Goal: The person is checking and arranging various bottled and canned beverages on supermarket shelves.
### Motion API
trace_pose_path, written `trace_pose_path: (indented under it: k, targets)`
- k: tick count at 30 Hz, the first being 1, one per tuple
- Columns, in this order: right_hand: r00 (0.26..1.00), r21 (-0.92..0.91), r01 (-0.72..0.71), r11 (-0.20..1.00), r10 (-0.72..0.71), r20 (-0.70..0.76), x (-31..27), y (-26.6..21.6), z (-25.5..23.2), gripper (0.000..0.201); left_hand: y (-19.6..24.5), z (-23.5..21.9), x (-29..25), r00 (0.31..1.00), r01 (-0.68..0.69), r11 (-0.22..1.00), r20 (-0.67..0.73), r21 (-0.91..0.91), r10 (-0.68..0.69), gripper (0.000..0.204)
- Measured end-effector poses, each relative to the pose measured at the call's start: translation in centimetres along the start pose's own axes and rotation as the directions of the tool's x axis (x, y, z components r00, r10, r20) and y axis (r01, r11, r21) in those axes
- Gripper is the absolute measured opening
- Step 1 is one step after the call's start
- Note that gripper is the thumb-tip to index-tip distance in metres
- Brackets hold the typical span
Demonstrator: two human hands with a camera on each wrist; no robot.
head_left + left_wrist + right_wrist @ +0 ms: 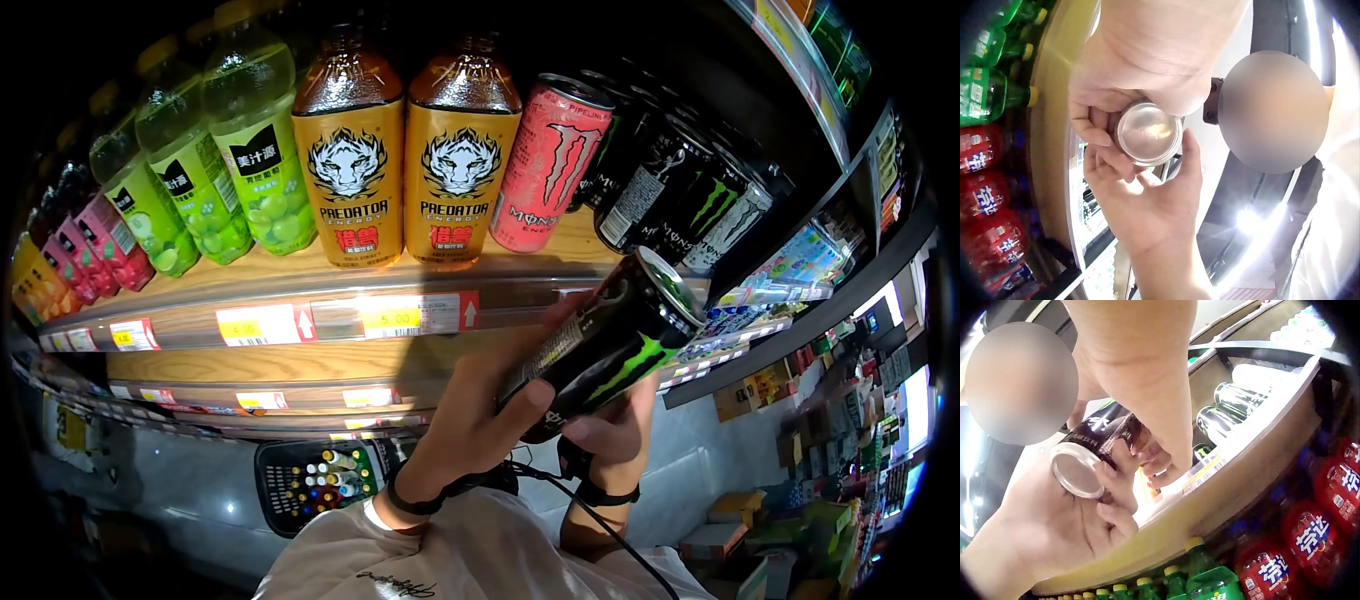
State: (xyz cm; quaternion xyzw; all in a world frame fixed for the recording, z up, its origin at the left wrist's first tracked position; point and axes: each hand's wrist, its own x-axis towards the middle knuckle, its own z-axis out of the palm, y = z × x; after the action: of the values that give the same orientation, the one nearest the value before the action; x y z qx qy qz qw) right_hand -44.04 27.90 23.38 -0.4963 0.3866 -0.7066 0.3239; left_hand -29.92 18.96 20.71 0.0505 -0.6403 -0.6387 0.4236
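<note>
A black Monster energy drink can with a green claw mark is held tilted in front of the shelf, in the head view. My left hand grips it round the lower part, thumb across the near side. My right hand holds it from the other side, its thumb low on the can and its fingers partly hidden behind. In the left wrist view the can's round metal base sits between both hands. The right wrist view shows the left fingers curled round the can near that base.
On the shelf stand a pink can, several dark cans, two orange Predator bottles and green grape drink bottles. Price tags line the shelf edge. A black basket of bottles is on the floor.
</note>
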Motion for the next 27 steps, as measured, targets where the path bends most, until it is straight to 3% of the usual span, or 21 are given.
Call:
trace_pose_path:
  k: [2, 4, 5, 6, 8, 10, 11, 13, 16, 17, 21, 22, 25, 27]
  targets:
    - [0.995, -0.081, -0.104, 0.991, 0.104, -0.009, -0.2, -0.8, -0.6, 0.096, -0.1, -0.6, -0.2, 0.999, 0.049, 0.999, 0.023, -0.01, -0.049, 0.063]
    - [0.998, -0.105, 0.002, 0.994, -0.009, -0.066, -0.1, -0.7, -0.2, 0.094, -0.5, -0.9, -0.1, 0.994, 0.093, 0.996, 0.051, -0.016, -0.092, 0.061]
    - [0.98, -0.17, 0.154, 0.973, -0.173, -0.103, 0.4, -0.6, 0.1, 0.099, -0.9, -0.7, 0.1, 1.0, -0.022, 0.999, -0.016, 0.045, 0.023, 0.06]
    - [0.973, -0.185, 0.148, 0.972, -0.177, -0.151, 0.4, -1.4, 0.8, 0.099, -1.0, -0.6, 0.3, 0.987, -0.135, 0.985, -0.075, 0.112, 0.144, 0.059]
    - [0.946, -0.302, 0.264, 0.916, -0.307, -0.104, 1.3, -1.6, -0.6, 0.098, -0.5, -1.1, 0.0, 0.99, -0.108, 0.987, -0.077, 0.117, 0.117, 0.053]
    - [0.891, -0.305, 0.364, 0.88, -0.424, -0.16, 2.7, -2.6, -0.3, 0.1, -0.7, -1.5, 0.1, 0.989, -0.067, 0.994, -0.125, 0.083, 0.077, 0.049]
    - [0.861, -0.432, 0.36, 0.827, -0.473, -0.186, 3.2, -3.1, -0.2, 0.097, -0.4, -1.6, 0.0, 0.987, -0.043, 0.995, -0.152, 0.094, 0.057, 0.036]
    - [0.808, -0.664, 0.337, 0.668, -0.567, -0.161, 4.5, -3.3, -0.6, 0.086, -0.3, -1.9, -0.1, 0.99, -0.068, 0.984, -0.114, 0.163, 0.087, 0.036]
    - [0.802, -0.721, 0.336, 0.606, -0.585, -0.118, 6.1, -2.3, -0.9, 0.08, -0.6, -2.1, -0.1, 0.991, -0.119, 0.962, -0.027, 0.247, 0.13, 0.034]
    - [0.829, -0.63, 0.296, 0.718, -0.52, -0.204, 6.1, -1.9, -0.2, 0.081, -0.6, -2.2, 0.0, 0.989, -0.145, 0.954, 0.023, 0.262, 0.144, 0.033]
    - [0.763, -0.717, 0.277, 0.64, -0.6, -0.241, 7.2, 0.2, -1.3, 0.079, -0.1, -2.2, -0.4, 0.998, -0.066, 0.971, 0.008, 0.231, 0.066, 0.032]
    - [0.786, -0.682, 0.248, 0.688, -0.555, -0.273, 7.2, -0.1, -0.9, 0.074, 0.0, -2.4, -0.4, 0.998, -0.056, 0.968, 0.018, 0.246, 0.053, 0.031]
    - [0.808, -0.716, 0.204, 0.668, -0.527, -0.261, 7.5, -0.7, -0.7, 0.074, -0.2, -2.8, -0.5, 0.997, -0.073, 0.961, 0.018, 0.267, 0.071, 0.03]
    - [0.759, -0.828, 0.197, 0.524, -0.616, -0.209, 7.9, -1.1, -0.3, 0.079, -0.2, -2.9, -0.6, 0.995, -0.097, 0.958, 0.007, 0.268, 0.099, 0.03]
